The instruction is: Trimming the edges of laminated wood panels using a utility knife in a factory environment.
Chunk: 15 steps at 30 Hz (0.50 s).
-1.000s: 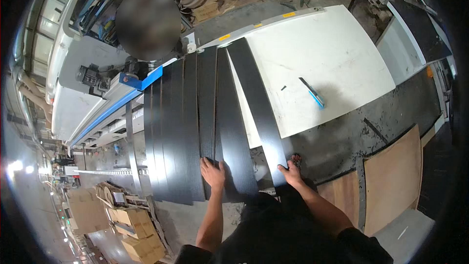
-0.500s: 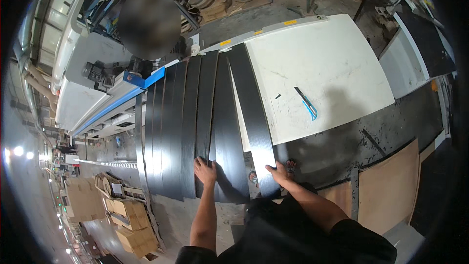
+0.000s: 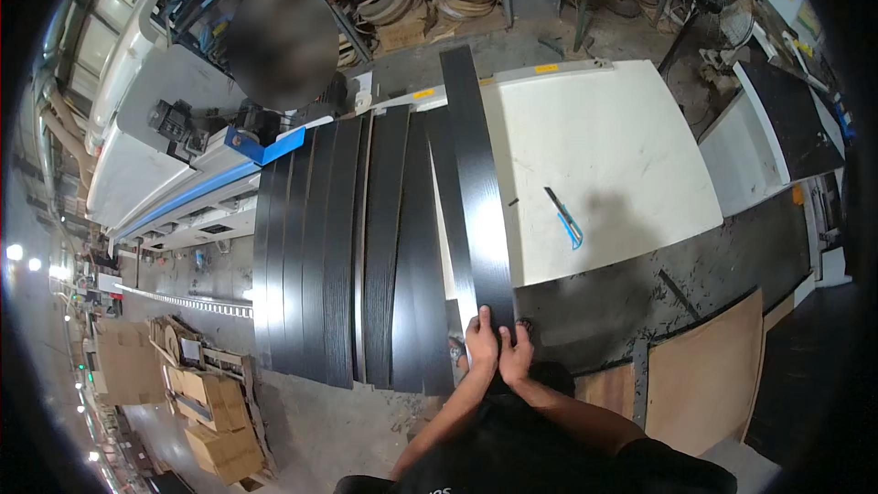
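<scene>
My left hand (image 3: 482, 345) and my right hand (image 3: 516, 354) are close together at the near end of a long black board (image 3: 477, 160). Both are closed on that end, the left at its left side and the right at its right side; some fingertips are hidden. The board's far end sticks out past the far edge of the white tabletop (image 3: 604, 146). Just left of it, partly covered, lies another black board (image 3: 446, 187). Several more black boards (image 3: 320, 256) lie side by side further left, some overlapping.
A blue utility knife (image 3: 567, 224) and a small dark scrap (image 3: 513, 202) lie on the tabletop. At the left stands a machine with a blue rail (image 3: 201, 185). Cardboard boxes (image 3: 215, 398) sit on the floor at the lower left. A brown panel (image 3: 704, 375) is at the lower right.
My left hand has left the boards on the left and joined my right hand. The held board has shifted away from me, uncovering part of another board to its left.
</scene>
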Each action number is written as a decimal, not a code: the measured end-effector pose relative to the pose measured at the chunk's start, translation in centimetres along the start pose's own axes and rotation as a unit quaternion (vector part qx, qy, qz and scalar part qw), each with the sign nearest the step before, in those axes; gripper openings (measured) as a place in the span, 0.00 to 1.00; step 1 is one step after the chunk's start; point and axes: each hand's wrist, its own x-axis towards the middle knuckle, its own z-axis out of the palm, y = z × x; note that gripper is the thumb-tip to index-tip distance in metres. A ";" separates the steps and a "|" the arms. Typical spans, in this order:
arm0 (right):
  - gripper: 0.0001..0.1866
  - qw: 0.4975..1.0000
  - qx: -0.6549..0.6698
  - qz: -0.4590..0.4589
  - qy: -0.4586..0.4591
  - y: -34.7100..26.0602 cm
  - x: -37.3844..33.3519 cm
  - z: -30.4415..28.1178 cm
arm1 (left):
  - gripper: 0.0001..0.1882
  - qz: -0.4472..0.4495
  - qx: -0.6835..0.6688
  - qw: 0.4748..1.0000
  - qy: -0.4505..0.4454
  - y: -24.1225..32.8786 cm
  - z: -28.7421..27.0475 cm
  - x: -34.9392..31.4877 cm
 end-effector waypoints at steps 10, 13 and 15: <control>0.44 0.846 0.469 -0.090 -0.237 -19.6 12.5 -3.3 | 0.31 0.252 0.091 0.945 0.189 -3.5 -20.5 2.9; 0.29 0.844 0.442 -0.112 -0.284 -26.7 13.6 -6.4 | 0.36 0.221 0.084 0.939 0.250 -9.6 -25.3 0.7; 0.25 0.891 0.250 -0.079 -0.371 -28.7 10.5 -7.3 | 0.38 0.239 0.063 0.935 0.255 -10.4 -26.4 -1.6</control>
